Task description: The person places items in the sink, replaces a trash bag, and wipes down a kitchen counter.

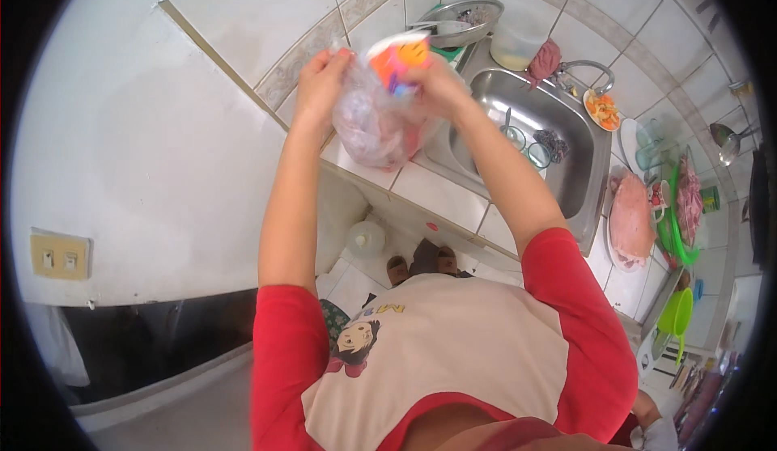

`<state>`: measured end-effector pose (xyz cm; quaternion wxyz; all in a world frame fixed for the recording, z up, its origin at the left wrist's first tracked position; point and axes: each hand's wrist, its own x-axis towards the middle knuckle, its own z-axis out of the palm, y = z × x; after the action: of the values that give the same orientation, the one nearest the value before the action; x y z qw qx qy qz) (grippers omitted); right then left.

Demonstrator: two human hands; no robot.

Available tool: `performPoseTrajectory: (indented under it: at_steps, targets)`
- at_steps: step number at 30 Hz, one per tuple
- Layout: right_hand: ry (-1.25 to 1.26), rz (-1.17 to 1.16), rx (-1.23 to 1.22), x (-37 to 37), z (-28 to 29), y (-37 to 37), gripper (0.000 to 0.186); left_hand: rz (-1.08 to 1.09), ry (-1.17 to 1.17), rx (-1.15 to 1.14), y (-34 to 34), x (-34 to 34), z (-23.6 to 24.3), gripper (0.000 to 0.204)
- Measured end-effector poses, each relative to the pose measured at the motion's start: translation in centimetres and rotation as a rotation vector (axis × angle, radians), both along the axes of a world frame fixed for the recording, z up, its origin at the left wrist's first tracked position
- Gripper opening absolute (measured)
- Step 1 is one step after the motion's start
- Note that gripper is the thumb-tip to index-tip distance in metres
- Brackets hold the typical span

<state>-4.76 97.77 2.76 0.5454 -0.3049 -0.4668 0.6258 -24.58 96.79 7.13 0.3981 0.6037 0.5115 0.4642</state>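
A clear plastic bag (372,127) with pinkish contents, which I cannot make out, rests on the white tiled counter left of the sink. My left hand (324,79) is closed on the bag's upper left edge. In my right hand (439,87), at the bag's upper right, is a colourful packet (396,59) in orange, pink, white and blue. Motion smears the packet and the fingers around it. Whether this hand also grips the bag cannot be seen.
Right of the bag, the steel sink (579,196) contains glass dishes and a dark scrubber. A metal basin (477,18) stands behind. Along the right are a plate of orange and green pieces (602,110), a large piece of raw meat (630,216) and a green tray (670,237).
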Motion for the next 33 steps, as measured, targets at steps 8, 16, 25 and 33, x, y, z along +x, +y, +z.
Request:
performPoseTrajectory:
  at_steps: [8,16,25,33]
  targets:
    - [-1.147,0.236,-0.101,-0.6,-2.0,5.7,0.041,-0.310,-0.691,0.047,0.4,-2.7,3.6,0.016]
    - [-1.900,-0.439,0.266,-0.7,-3.5,9.0,0.045,-0.307,-0.586,0.275,2.4,-5.4,5.7,0.012]
    - [-2.074,-0.180,0.465,-0.3,4.3,7.9,0.043,-0.124,-0.198,0.152,6.5,0.7,4.0,0.020]
    - [-1.105,-0.688,0.365,14.9,-4.0,2.9,0.020,-0.264,0.235,0.091,14.1,6.2,-1.5,0.023]
